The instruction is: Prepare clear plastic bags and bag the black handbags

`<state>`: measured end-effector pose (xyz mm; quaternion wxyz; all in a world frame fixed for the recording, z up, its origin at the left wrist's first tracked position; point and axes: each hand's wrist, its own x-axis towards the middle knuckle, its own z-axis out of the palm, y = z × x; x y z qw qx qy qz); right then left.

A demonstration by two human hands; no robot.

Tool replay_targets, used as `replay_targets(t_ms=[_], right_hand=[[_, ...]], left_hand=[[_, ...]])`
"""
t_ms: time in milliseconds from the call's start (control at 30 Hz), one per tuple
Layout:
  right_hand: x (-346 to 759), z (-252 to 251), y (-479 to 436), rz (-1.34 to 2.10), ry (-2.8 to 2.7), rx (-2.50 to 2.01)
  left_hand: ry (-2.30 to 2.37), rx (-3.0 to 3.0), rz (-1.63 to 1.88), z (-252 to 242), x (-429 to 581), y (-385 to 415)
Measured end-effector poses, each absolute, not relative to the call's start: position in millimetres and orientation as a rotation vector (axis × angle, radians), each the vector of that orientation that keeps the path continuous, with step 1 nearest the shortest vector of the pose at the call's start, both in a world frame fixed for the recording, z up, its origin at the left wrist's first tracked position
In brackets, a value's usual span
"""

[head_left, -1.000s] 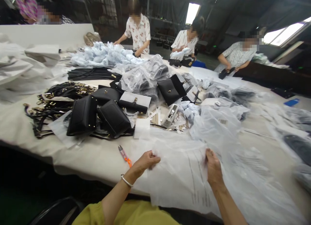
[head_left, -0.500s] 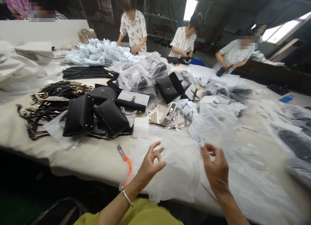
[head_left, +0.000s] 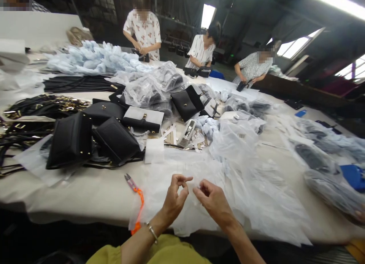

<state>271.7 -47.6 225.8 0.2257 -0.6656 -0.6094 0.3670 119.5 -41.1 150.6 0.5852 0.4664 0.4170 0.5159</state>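
Observation:
My left hand (head_left: 175,197) and my right hand (head_left: 212,199) are held close together just above a clear plastic bag (head_left: 194,191) lying at the table's near edge. Each hand has thumb and forefinger pinched, and between them seems to be a thin edge of clear film that I cannot make out for sure. A small pair of thread snips with an orange cord (head_left: 133,188) lies just left of my left hand. Beyond the bag are black handbags (head_left: 94,136) and a grey-flapped bag (head_left: 142,119).
Three people work at the table's far side. Piles of bagged goods (head_left: 154,87), light blue wrapping (head_left: 91,58), black straps with gold hardware (head_left: 37,108), paper scraps (head_left: 182,134) and loose plastic bags (head_left: 256,172) cover the cream table (head_left: 76,191). A blue item (head_left: 353,176) lies far right.
My hands let go of the bag's spread corners, lifted and came together in the middle, both now pinching. The view has shifted to the right.

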Motion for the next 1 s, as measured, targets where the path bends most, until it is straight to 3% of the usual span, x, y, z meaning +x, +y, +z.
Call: replay_targets(t_ms=[200, 400, 600, 733, 900, 1000], right_hand=[[260.2, 222.4, -57.5, 1.053, -1.937, -1.801], [270.8, 227.6, -56.9, 0.912, -2.005, -2.001], [279.3, 227.6, -54.0, 0.901, -1.966, -2.101], [277.3, 228.0, -47.7, 0.917, -1.910, -2.061], [273.3, 223.3, -49.6, 1.092, -1.954, -1.900], [274.0, 222.3, -51.6, 1.101, -1.912, -1.960]], left_hand=[[1.312, 1.391, 0.930, 150.4, 114.0, -11.8], [1.343, 1.262, 0.720, 118.3, 100.6, 13.7], [1.285, 1.163, 0.803, 123.5, 98.2, 1.8], [1.178, 0.800, 0.993, 139.5, 101.9, -17.8], [0.782, 0.193, 0.637, 135.8, 112.1, -21.7], [0.713, -0.057, 0.834, 132.6, 122.0, -12.7]])
